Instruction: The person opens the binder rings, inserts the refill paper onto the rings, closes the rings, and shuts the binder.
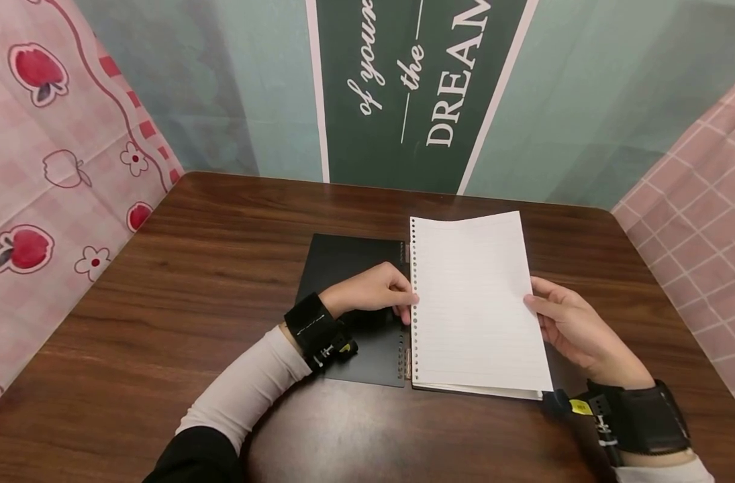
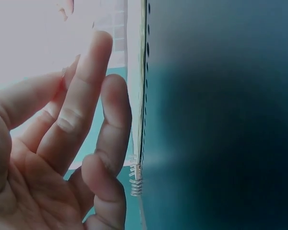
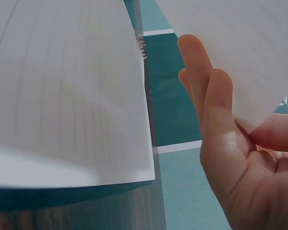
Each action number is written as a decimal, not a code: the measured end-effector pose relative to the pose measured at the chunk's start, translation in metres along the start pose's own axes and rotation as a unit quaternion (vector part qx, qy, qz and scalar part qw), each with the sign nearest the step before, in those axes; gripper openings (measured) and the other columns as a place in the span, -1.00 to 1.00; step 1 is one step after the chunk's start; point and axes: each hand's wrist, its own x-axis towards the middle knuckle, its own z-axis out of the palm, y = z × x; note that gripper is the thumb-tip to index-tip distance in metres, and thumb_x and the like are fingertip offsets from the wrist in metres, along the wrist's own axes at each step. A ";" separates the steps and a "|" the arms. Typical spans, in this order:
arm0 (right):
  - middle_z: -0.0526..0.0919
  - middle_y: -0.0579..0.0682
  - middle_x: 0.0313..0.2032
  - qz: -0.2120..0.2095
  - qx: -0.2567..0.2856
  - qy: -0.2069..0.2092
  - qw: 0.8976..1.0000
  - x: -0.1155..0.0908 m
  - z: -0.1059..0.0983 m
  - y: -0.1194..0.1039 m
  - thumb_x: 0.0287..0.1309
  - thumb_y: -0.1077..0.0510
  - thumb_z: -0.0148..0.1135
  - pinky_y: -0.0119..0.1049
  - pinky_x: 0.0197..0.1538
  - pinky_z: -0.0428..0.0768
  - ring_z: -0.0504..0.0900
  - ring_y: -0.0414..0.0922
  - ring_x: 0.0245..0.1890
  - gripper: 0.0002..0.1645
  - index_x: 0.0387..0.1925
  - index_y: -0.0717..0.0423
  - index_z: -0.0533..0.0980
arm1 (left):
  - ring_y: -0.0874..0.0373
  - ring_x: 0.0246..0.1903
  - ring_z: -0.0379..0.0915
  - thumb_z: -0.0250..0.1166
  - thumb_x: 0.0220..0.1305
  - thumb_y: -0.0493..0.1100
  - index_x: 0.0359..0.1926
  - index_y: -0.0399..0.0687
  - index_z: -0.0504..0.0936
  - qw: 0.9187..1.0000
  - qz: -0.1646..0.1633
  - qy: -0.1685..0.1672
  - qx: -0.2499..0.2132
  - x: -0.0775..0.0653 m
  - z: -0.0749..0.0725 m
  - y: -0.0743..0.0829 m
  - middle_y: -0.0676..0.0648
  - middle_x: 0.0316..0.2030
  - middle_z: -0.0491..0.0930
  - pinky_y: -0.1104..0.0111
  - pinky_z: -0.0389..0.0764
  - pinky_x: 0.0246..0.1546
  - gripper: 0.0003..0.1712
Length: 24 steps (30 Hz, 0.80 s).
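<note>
A white lined loose-leaf sheet (image 1: 476,302), punched with holes down its left edge, is held slightly above the right half of an open ring binder. The left hand (image 1: 373,290) pinches the punched edge between thumb and index finger, its other fingers (image 2: 116,120) loosely bent near the spine. At the opposite edge, the right hand (image 1: 566,325) holds the sheet with the thumb on top and fingers beneath. The binder's black cover (image 1: 358,261) lies flat on the left. More lined paper (image 3: 77,96) rests under the raised sheet, and binder rings (image 2: 136,181) show at the spine.
The binder lies on a dark brown wooden table (image 1: 162,302). Behind it hangs a green cloth (image 1: 391,161) with white lettering. Pink patterned cloths border the left and right sides. Each wrist wears a black strap (image 1: 642,416) with a small camera.
</note>
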 end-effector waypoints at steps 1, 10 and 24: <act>0.74 -0.11 -0.10 0.001 -0.001 0.001 1.000 0.000 0.000 0.000 0.53 0.18 -0.11 -0.33 -0.21 0.70 0.74 -0.22 -0.21 -0.21 0.50 0.37 -0.27 | 0.01 -0.34 0.67 0.17 0.44 -0.21 -0.38 -0.21 0.75 1.000 0.000 -0.001 0.003 0.000 0.000 0.000 -0.13 -0.50 0.74 0.33 0.67 -0.20 -0.70; 0.73 -0.15 -0.13 0.016 -0.038 0.032 0.999 0.000 0.001 -0.004 0.52 0.13 -0.08 -0.35 -0.23 0.69 0.73 -0.24 -0.24 -0.15 0.50 0.41 -0.29 | 0.10 -0.37 0.66 0.20 0.43 -0.21 -0.37 -0.19 0.76 1.000 -0.008 0.006 0.021 0.002 -0.001 -0.003 -0.14 -0.51 0.74 0.39 0.65 -0.24 -0.72; 0.73 -0.16 -0.15 0.016 -0.056 0.045 0.997 -0.004 0.001 -0.001 0.52 0.14 -0.07 -0.32 -0.25 0.70 0.74 -0.22 -0.26 -0.20 0.49 0.42 -0.20 | 0.14 -0.42 0.63 0.23 0.40 -0.22 -0.28 -0.18 0.77 0.998 -0.046 0.019 0.039 0.005 -0.001 0.000 -0.15 -0.50 0.73 0.43 0.61 -0.30 -0.79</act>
